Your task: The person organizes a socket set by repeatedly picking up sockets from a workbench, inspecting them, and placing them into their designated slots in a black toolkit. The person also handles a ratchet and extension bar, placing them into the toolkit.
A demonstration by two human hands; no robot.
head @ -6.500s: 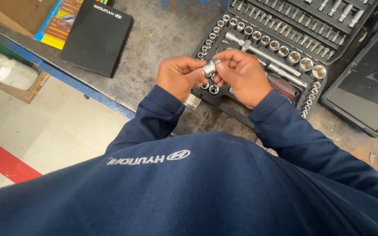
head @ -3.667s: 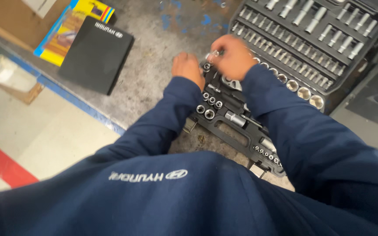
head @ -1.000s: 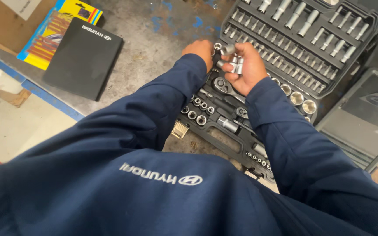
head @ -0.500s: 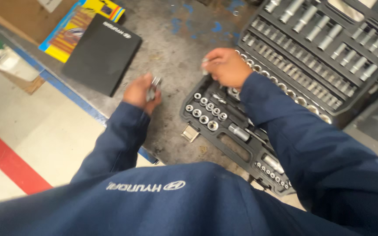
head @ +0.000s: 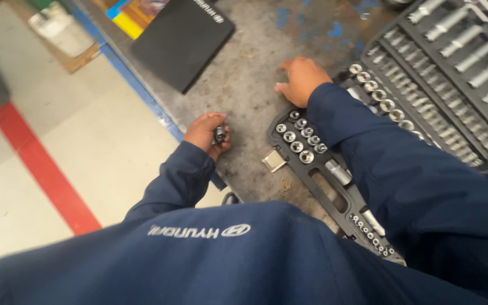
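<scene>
Socket gripped in left hand; right hand rests empty, fingers loosely spread, beside the socket case on the desk.

Socket in left hand: dark metal, dull sheen. Sockets in case: bright polished metal, glossy. Case: black moulded plastic, matt. Latch: shiny metal. Bench top: grey metal, rough, scuffed, blue paint flecks. Folder: black, matt, smooth. Sleeves: navy cloth, soft. Floor: smooth, pale, painted red stripe.
</scene>
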